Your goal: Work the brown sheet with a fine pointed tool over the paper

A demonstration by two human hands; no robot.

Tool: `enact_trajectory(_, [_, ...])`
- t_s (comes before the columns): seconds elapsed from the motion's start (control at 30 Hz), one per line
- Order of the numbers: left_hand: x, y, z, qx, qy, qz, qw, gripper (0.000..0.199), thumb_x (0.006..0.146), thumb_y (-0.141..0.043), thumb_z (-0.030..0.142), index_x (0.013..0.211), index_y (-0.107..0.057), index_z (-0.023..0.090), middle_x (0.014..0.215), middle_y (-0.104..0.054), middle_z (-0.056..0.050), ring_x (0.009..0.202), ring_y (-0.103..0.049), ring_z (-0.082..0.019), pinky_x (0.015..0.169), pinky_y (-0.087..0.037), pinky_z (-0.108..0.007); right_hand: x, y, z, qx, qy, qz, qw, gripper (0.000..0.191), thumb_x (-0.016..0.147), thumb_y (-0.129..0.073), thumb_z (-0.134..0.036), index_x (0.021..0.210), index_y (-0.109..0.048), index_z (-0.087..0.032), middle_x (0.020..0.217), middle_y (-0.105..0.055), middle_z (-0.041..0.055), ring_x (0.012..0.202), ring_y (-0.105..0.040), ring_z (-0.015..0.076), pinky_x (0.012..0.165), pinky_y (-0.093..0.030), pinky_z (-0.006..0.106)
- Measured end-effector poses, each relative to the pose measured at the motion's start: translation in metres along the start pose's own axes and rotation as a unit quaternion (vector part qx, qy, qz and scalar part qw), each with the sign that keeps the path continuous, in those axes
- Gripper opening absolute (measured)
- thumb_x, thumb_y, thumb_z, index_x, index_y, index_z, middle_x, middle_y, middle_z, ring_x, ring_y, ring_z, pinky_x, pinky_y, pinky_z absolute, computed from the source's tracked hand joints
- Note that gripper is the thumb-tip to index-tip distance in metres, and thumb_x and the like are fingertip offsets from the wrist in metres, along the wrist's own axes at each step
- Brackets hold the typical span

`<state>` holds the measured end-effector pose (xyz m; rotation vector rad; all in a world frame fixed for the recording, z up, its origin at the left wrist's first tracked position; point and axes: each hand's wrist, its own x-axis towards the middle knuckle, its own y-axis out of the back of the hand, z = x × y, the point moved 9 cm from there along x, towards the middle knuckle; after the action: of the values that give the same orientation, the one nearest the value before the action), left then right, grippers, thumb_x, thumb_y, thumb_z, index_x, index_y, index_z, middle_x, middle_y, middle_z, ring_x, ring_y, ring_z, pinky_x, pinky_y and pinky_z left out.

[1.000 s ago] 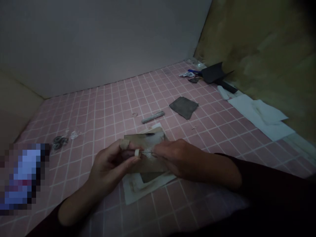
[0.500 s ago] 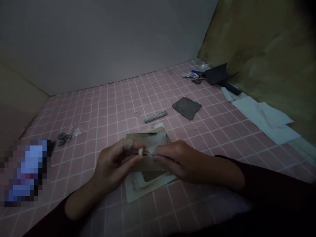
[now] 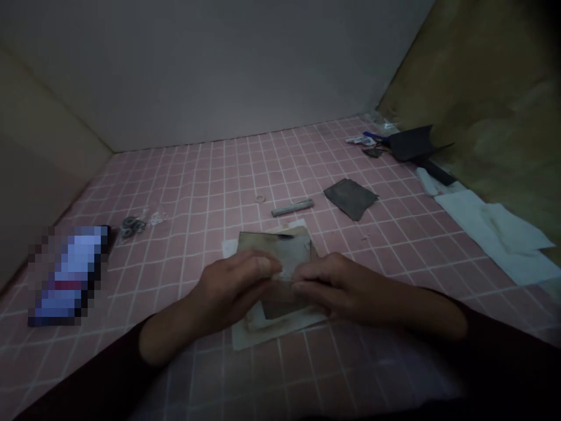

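My left hand (image 3: 234, 286) is closed, its fingers curled over the thumb. A pale band (image 3: 264, 267) wraps one finger; motion blurs the fingertips, and whatever they grip is hidden. Facing it, my right hand (image 3: 335, 286) is closed in a pinch on something too small to make out. Both hands are over a worn grey-brown sheet (image 3: 258, 240) with a whitish, dusty patch. Under that sheet are stained pale papers (image 3: 246, 339) and a darker piece. Beyond the hands, a grey rolled tube (image 3: 293, 207) and a thin pale ring (image 3: 260, 199) lie on the table.
Dark grey square sheets (image 3: 351, 199) lie behind my right hand. To the left are a pixelated phone-like object (image 3: 72, 275) and several small dark rings (image 3: 131, 226) beside clear plastic. White papers (image 3: 491, 234) and a black dustpan-like object (image 3: 409, 143) line the right wall on the pink-checked tabletop (image 3: 197, 181).
The view has turned left, so things appear farther right. My left fingers have rolled forward over the thumb, and the pale ring seen between them earlier is now hidden.
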<state>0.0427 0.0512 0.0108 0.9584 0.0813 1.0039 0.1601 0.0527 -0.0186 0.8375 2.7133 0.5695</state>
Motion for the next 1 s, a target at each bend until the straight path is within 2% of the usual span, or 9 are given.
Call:
enact_trajectory(0.07, [0.001,-0.002,0.002,0.01,-0.021,-0.007,1.0,0.021,0.091,-0.06,0.015,0.109,-0.063,0.023,0.104,-0.074,-0.005,0.096,-0.072,-0.019,0.079,-0.059,-0.027,0.0,-0.003,0.001,0.033,-0.01,-0.032,0.999,0.037,0.1,-0.043,-0.026,0.064,-0.045,-0.018,0.057,-0.047,-0.0042,0.053,-0.047,0.0093,0.053,-0.037,0.022])
enact_trajectory(0.17, [0.005,0.004,-0.001,-0.044,0.02,0.012,0.999,0.013,0.089,-0.065,0.02,0.102,-0.063,0.019,0.092,-0.073,-0.004,0.08,-0.072,-0.015,0.072,-0.06,-0.024,-0.003,0.013,-0.003,-0.093,0.036,0.099,0.99,0.024,0.099,-0.043,-0.024,0.08,-0.056,-0.017,0.069,-0.056,-0.0004,0.061,-0.052,0.0119,0.06,-0.04,0.025])
enact_trajectory(0.27, [0.007,0.006,-0.004,-0.1,0.059,0.021,0.993,0.01,0.089,-0.065,0.021,0.098,-0.062,0.017,0.088,-0.071,-0.003,0.073,-0.071,-0.013,0.066,-0.06,-0.021,-0.008,0.009,-0.008,-0.179,0.063,0.131,0.973,0.018,0.096,-0.041,-0.016,0.094,-0.059,-0.016,0.082,-0.062,0.0049,0.07,-0.056,0.0152,0.063,-0.041,0.027])
enact_trajectory(0.5, [0.003,-0.002,0.008,-0.004,-0.036,-0.01,0.999,0.011,0.093,-0.056,0.015,0.103,-0.061,0.017,0.096,-0.072,-0.006,0.09,-0.07,-0.017,0.077,-0.057,-0.026,-0.001,-0.004,0.003,0.031,-0.044,-0.036,0.998,0.037,0.101,-0.041,-0.03,0.067,-0.049,-0.019,0.057,-0.05,-0.0033,0.052,-0.048,0.0101,0.052,-0.037,0.022])
enact_trajectory(0.63, [0.005,0.002,-0.002,-0.066,0.031,0.009,0.997,0.012,0.089,-0.065,0.021,0.1,-0.062,0.017,0.088,-0.071,-0.003,0.078,-0.071,-0.014,0.07,-0.057,-0.023,-0.003,0.012,-0.005,-0.144,0.039,0.107,0.983,0.026,0.099,-0.041,-0.023,0.078,-0.056,-0.016,0.068,-0.056,0.0018,0.061,-0.052,0.0138,0.059,-0.039,0.027])
enact_trajectory(0.7, [0.005,0.003,-0.005,-0.099,0.055,0.011,0.994,0.013,0.088,-0.066,0.023,0.1,-0.062,0.017,0.087,-0.071,-0.002,0.075,-0.071,-0.013,0.068,-0.058,-0.022,-0.005,0.009,-0.008,-0.194,0.067,0.124,0.971,0.022,0.096,-0.04,-0.018,0.084,-0.057,-0.016,0.073,-0.058,0.0042,0.064,-0.054,0.0154,0.06,-0.04,0.028])
enact_trajectory(0.77, [0.005,0.003,-0.004,-0.089,0.049,0.012,0.995,0.011,0.089,-0.065,0.021,0.099,-0.062,0.018,0.089,-0.071,-0.002,0.078,-0.071,-0.014,0.07,-0.058,-0.022,-0.003,0.007,-0.005,-0.169,0.047,0.099,0.98,0.023,0.097,-0.04,-0.02,0.082,-0.056,-0.016,0.071,-0.057,0.0023,0.062,-0.052,0.014,0.059,-0.039,0.027])
enact_trajectory(0.93, [0.001,-0.004,0.01,0.001,-0.05,-0.026,0.998,0.013,0.094,-0.054,0.017,0.105,-0.062,0.018,0.1,-0.072,-0.007,0.092,-0.07,-0.018,0.077,-0.057,-0.026,-0.002,-0.009,0.008,0.066,-0.077,-0.073,0.992,0.037,0.102,-0.041,-0.036,0.074,-0.056,-0.017,0.055,-0.046,-0.0047,0.049,-0.044,0.0092,0.049,-0.036,0.021])
enact_trajectory(1.0, [0.002,-0.001,0.008,-0.018,-0.034,-0.018,0.999,0.012,0.093,-0.057,0.016,0.104,-0.062,0.017,0.097,-0.072,-0.006,0.088,-0.07,-0.017,0.075,-0.057,-0.025,0.0,-0.002,0.005,0.026,-0.05,-0.031,0.998,0.034,0.101,-0.042,-0.034,0.076,-0.057,-0.017,0.057,-0.049,-0.0036,0.051,-0.046,0.0098,0.051,-0.037,0.022])
